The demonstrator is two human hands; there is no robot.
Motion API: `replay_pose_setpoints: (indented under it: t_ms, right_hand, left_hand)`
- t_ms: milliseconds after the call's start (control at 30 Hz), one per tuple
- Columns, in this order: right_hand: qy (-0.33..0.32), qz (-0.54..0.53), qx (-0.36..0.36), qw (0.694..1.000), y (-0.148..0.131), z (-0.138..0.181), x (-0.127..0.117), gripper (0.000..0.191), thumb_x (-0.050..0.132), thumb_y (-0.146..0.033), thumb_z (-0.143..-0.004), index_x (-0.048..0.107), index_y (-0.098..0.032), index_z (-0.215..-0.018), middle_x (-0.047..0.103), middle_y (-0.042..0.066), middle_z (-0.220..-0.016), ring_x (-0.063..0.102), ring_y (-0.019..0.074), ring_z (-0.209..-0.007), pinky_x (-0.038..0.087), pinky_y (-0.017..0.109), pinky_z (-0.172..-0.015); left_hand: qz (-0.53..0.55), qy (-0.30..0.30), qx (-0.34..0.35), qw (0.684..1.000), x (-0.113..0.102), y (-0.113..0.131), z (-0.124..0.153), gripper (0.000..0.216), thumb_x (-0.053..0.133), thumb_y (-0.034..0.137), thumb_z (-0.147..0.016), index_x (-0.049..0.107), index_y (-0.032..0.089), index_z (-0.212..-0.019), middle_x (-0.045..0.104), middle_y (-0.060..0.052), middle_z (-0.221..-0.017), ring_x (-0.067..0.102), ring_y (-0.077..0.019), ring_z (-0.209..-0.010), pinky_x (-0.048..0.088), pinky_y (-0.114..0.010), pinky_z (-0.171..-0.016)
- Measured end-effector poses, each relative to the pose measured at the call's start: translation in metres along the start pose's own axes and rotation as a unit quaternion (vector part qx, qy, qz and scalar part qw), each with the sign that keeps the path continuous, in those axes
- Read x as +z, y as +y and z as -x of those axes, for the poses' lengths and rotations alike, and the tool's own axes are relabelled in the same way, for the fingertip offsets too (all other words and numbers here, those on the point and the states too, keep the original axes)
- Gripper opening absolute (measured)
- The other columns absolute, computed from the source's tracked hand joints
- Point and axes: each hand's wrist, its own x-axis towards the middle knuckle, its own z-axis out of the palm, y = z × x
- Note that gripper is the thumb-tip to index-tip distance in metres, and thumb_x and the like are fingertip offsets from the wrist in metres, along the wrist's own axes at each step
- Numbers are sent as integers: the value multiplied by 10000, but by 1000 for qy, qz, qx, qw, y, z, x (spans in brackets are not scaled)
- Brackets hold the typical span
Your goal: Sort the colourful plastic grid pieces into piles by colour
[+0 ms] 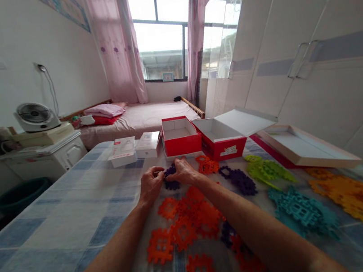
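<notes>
My left hand (151, 184) pinches the left edge of a dark purple plastic building piece (172, 183) with toothed edges. On its other side my right hand (184, 172) grips the same piece, thumb across it; some fingertips are hidden. Orange-red interlocking pieces (185, 232), several with window cut-outs, lie spread between my forearms. Just right of my right hand is a small orange group of pieces (207, 165). Beyond it lie more purple pieces (243, 181). My right forearm partly covers another purple piece (228, 234).
Lime green (268, 169), teal (303, 211) and yellow-orange pieces (356, 191) lie in piles on the right. Behind my hands stand two white boxes, a red open box (182, 144) and another with its lid raised (226, 146). A shallow tray-like box (309, 146) sits far right on the checked tablecloth (76, 233).
</notes>
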Motion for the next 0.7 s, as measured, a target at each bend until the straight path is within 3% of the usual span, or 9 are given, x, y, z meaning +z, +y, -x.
replay_pose_setpoints:
  t_ms: [100, 233, 333, 433, 533, 600, 700]
  right_hand:
    - [2, -19, 4, 1000, 2, -1, 1, 605, 740, -447, -610, 551, -159, -1108, 599, 125, -1096, 607, 228, -916, 460, 274, -709]
    - [-12, -47, -16, 999, -1, 6, 0, 450, 692, -395, -677, 547, -173, -1041, 659, 67, -945, 606, 200, -853, 439, 257, -672]
    - [-1, -57, -54, 997, 6, 20, -18, 296, 631, -342, -750, 550, -187, -989, 653, 40, -941, 597, 158, -832, 426, 228, -671]
    - [92, -6, -73, 993, 35, 35, -55, 221, 580, -293, -807, 534, -182, -993, 629, 49, -980, 581, 154, -874, 421, 240, -750]
    - [168, 140, -11, 976, 79, 47, -89, 242, 512, -252, -850, 510, -145, -1067, 587, 111, -1061, 551, 198, -977, 400, 280, -839]
    - [178, 229, 35, 956, 104, 52, -98, 269, 471, -222, -865, 499, -114, -1111, 556, 151, -1106, 529, 229, -1025, 392, 306, -857]
    - [157, 306, 70, 936, 127, 55, -92, 302, 397, -174, -885, 492, -112, -1165, 522, 179, -1165, 501, 263, -1066, 388, 362, -860]
  left_hand:
    - [48, -11, -13, 999, 0, 2, 1, 275, 566, 310, -676, 671, 149, -873, 712, -57, -737, 675, -205, -711, 497, -272, -607]
    - [110, -33, -27, 993, 0, 7, 4, 289, 591, 336, -659, 654, 141, -862, 703, -47, -731, 678, -197, -696, 518, -272, -604]
    - [126, -33, -22, 991, 0, 9, 5, 297, 584, 362, -667, 649, 130, -839, 686, -46, -710, 673, -191, -712, 534, -283, -628]
    - [117, -25, -20, 993, 0, 9, 5, 288, 566, 367, -672, 649, 127, -808, 670, -45, -700, 668, -185, -718, 540, -289, -638]
    - [104, -28, -26, 994, 1, 8, 5, 273, 565, 346, -664, 648, 132, -810, 669, -45, -700, 667, -181, -705, 543, -298, -650]
    - [102, -28, -26, 994, 1, 7, 4, 264, 564, 336, -662, 647, 133, -809, 670, -44, -691, 667, -179, -696, 544, -304, -660]
    - [97, -27, -27, 995, 1, 7, 4, 259, 566, 333, -661, 649, 134, -803, 672, -46, -680, 667, -178, -687, 546, -310, -669]
